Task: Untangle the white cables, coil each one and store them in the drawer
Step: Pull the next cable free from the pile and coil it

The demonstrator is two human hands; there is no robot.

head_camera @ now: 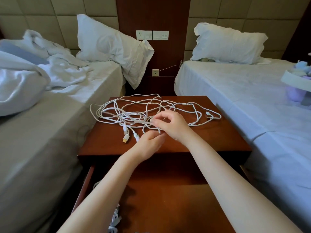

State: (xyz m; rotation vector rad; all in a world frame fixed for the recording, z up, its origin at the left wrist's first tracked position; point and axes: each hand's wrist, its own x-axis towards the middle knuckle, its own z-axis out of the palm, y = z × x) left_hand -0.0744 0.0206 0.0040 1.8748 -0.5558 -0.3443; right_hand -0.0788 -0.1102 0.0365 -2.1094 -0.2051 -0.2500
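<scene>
Cables (151,111) tangled on counter (218,137), far of open drawer (87,180). Our left hand (149,142) grip closed on strand; right hand (170,123) pinches another, pulling loops apart.

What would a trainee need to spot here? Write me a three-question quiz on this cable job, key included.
1. True or false: the drawer below the nightstand top is pulled open.
2. Where does the white cable tangle lie? A) left bed B) nightstand top C) floor
3. Fill in: the gold-tipped USB plug lies just ahead of the ____ hand.

Key:
1. True; some white cable already shows inside.
2. B
3. left; the left hand and right hand both pinch strands.
</scene>
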